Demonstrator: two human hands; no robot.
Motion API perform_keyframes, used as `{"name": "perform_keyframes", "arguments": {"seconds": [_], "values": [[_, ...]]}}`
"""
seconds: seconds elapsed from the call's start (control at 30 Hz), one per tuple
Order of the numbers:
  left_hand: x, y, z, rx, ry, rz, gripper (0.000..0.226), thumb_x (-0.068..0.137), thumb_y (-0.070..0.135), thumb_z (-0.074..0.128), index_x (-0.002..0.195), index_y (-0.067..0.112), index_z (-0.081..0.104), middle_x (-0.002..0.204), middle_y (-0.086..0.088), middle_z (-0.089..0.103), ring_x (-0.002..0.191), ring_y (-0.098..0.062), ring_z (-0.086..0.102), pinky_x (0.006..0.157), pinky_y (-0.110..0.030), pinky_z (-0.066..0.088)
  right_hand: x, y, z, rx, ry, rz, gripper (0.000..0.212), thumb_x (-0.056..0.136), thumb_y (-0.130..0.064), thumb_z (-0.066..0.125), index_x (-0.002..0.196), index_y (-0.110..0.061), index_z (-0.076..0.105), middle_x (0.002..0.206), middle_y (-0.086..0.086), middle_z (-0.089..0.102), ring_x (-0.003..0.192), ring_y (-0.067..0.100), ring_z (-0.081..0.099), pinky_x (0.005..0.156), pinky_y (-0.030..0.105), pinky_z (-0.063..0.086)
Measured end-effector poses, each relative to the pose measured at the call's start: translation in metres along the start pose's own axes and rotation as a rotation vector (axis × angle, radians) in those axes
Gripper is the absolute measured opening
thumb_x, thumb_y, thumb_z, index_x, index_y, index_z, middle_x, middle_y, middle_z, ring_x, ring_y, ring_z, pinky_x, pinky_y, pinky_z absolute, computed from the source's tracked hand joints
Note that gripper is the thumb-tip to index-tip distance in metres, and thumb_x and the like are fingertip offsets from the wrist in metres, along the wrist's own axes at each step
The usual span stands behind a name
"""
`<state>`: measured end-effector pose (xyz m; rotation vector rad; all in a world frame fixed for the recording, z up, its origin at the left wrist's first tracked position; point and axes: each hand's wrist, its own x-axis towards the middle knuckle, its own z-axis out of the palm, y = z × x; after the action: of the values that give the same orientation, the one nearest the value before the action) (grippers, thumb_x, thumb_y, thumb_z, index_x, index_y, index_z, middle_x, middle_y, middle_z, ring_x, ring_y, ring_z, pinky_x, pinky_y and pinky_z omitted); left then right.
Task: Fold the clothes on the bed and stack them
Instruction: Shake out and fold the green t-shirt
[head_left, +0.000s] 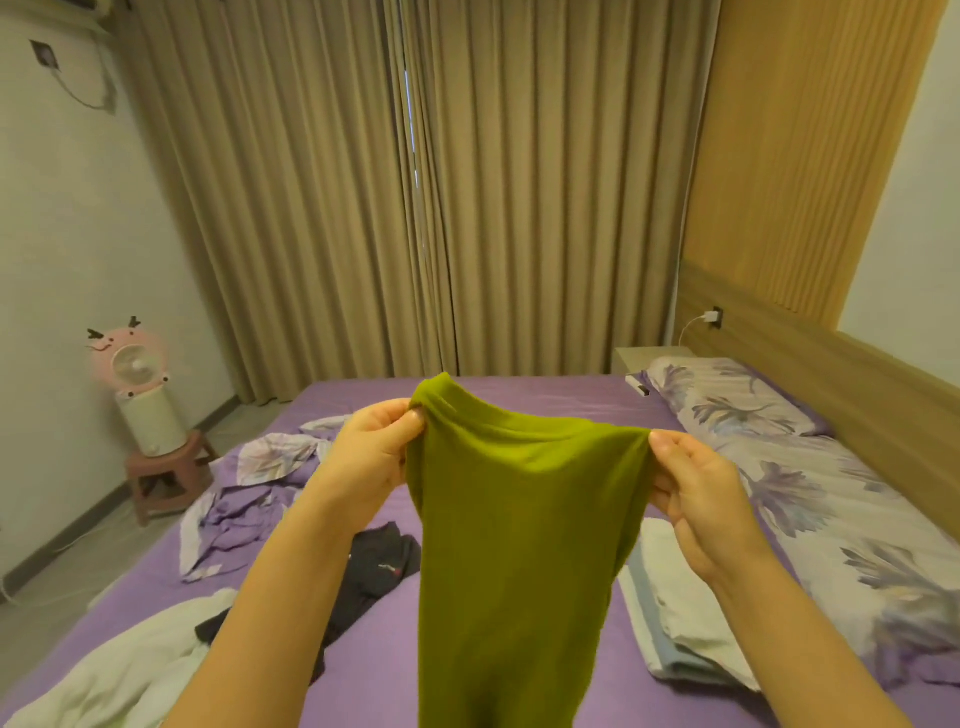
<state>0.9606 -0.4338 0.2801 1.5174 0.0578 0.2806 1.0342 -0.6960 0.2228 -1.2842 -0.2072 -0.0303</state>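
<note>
Garment position: olive-green garment (524, 545) hung in the air in front of the person, above the purple bed (571, 400), held up by both hands.
Left hand (371, 457): thumb and fingers pinched the upper left corner of the cloth, where it bunched into a small peak.
Right hand (696, 499): thumb and fingers pinched the upper right corner, slightly lower than the left corner.
Key relation: top edge ran between the two pinches, sagging a little; the cloth fell straight down from the fingers.
Long axis: vertical, running out of view at the bottom edge.
Nearer hand: neither clearly; both were at the cloth's corners.
Garment look: thin, soft, plain, narrowing downward; kind of garment could not be told.
Judgement: lowering it flat onto the bed seemed the likely coming move.
Other clothes: black garment (374, 577) and white garment (119, 670) lay unfolded at left; a pale folded stack (675, 613) lay at right.
</note>
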Motion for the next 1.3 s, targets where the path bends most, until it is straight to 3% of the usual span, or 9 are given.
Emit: {"name": "perform_keyframes", "arguments": {"seconds": [0.2, 0.4, 0.5, 0.63, 0.8, 0.9, 0.97, 1.17, 1.3], "values": [[0.0, -0.003, -0.035, 0.09, 0.061, -0.054, 0.021, 0.096, 0.004, 0.046, 0.102, 0.008, 0.066, 0.082, -0.005, 0.075, 0.072, -0.016, 0.071, 0.061, -0.028, 0.059, 0.023, -0.004, -0.021, -0.121, 0.04, -0.019, 0.024, 0.101, -0.02, 0.041, 0.09, -0.011, 0.061, 0.087, 0.016, 0.06, 0.085, 0.026, 0.053, 0.079, 0.045, 0.042], [-0.002, -0.011, -0.048, 0.164, 0.0, -0.071, 0.031, 0.088, -0.004, 0.057, 0.111, 0.015, 0.064, 0.095, 0.003, 0.075, 0.085, -0.009, 0.07, 0.07, -0.021, 0.057, 0.03, -0.023, -0.031, -0.599, 0.044, -0.218, 0.018, 0.1, -0.026, 0.044, 0.093, -0.016, 0.058, 0.084, 0.006, 0.059, 0.08, 0.021, 0.054, 0.069, 0.035, 0.042], [0.0, -0.013, -0.036, 0.389, 0.11, 0.002, 0.03, 0.084, -0.001, 0.066, 0.107, 0.019, 0.067, 0.097, -0.008, 0.072, 0.083, -0.016, 0.067, 0.079, -0.031, 0.056, 0.024, -0.03, -0.017, -0.436, -0.017, -0.155, 0.018, 0.098, -0.02, 0.047, 0.091, -0.01, 0.061, 0.08, 0.008, 0.065, 0.073, 0.019, 0.061, 0.067, 0.034, 0.05], [-0.005, -0.014, 0.015, 0.32, 0.157, 0.063, 0.023, 0.088, -0.003, 0.058, 0.097, 0.018, 0.06, 0.101, -0.019, 0.062, 0.065, -0.018, 0.059, 0.059, -0.032, 0.05, 0.007, -0.041, 0.021, -0.173, -0.229, -0.081, 0.015, 0.095, -0.009, 0.05, 0.087, -0.003, 0.061, 0.069, 0.003, 0.069, 0.06, 0.011, 0.067, 0.047, 0.021, 0.051], [-0.022, -0.015, 0.074, 0.096, -0.14, 0.185, 0.034, 0.082, -0.003, 0.068, 0.108, 0.01, 0.051, 0.099, 0.0, 0.061, 0.082, -0.006, 0.064, 0.072, -0.019, 0.052, 0.004, -0.05, 0.051, -0.24, -0.262, -0.257, 0.011, 0.089, -0.01, 0.06, 0.082, -0.013, 0.069, 0.089, 0.007, 0.069, 0.07, 0.018, 0.068, 0.06, 0.031, 0.057], [-0.012, -0.019, 0.086, 0.366, -0.026, 0.31, 0.03, 0.077, 0.019, 0.076, 0.099, 0.021, 0.056, 0.1, -0.002, 0.062, 0.084, -0.012, 0.065, 0.074, -0.031, 0.056, 0.008, -0.052, 0.055, -0.318, -0.298, -0.357, 0.01, 0.087, -0.011, 0.064, 0.082, -0.015, 0.071, 0.095, 0.001, 0.065, 0.082, 0.015, 0.067, 0.072, 0.025, 0.054], [-0.007, -0.018, 0.085, 0.42, 0.041, 0.338, 0.011, 0.086, 0.012, 0.067, 0.089, 0.021, 0.062, 0.09, -0.005, 0.067, 0.079, -0.019, 0.065, 0.071, -0.038, 0.052, 0.01, -0.05, 0.051, -0.369, -0.31, -0.415, 0.01, 0.086, -0.011, 0.065, 0.083, -0.015, 0.073, 0.092, -0.003, 0.065, 0.087, 0.011, 0.063, 0.077, 0.02, 0.049], [-0.004, 0.005, 0.069, -0.369, -0.105, 0.031, 0.037, 0.093, 0.007, 0.042, 0.07, 0.008, 0.072, 0.06, -0.006, 0.066, 0.053, -0.013, 0.062, 0.051, -0.022, 0.052, 0.012, -0.007, 0.004, -0.308, -0.309, -0.169, 0.033, 0.095, -0.005, 0.051, 0.115, -0.03, 0.062, 0.118, -0.015, 0.064, 0.117, 0.004, 0.055, 0.102, 0.037, 0.045], [-0.002, 0.016, 0.064, -0.593, -0.182, -0.076, 0.05, 0.09, 0.02, 0.037, 0.054, 0.009, 0.07, 0.06, -0.007, 0.066, 0.056, -0.018, 0.065, 0.058, -0.028, 0.057, -0.001, 0.003, 0.008, -0.229, -0.478, -0.08, 0.046, 0.089, -0.02, 0.062, 0.131, -0.036, 0.048, 0.134, -0.019, 0.053, 0.13, 0.0, 0.042, 0.105, 0.03, 0.042]]}}
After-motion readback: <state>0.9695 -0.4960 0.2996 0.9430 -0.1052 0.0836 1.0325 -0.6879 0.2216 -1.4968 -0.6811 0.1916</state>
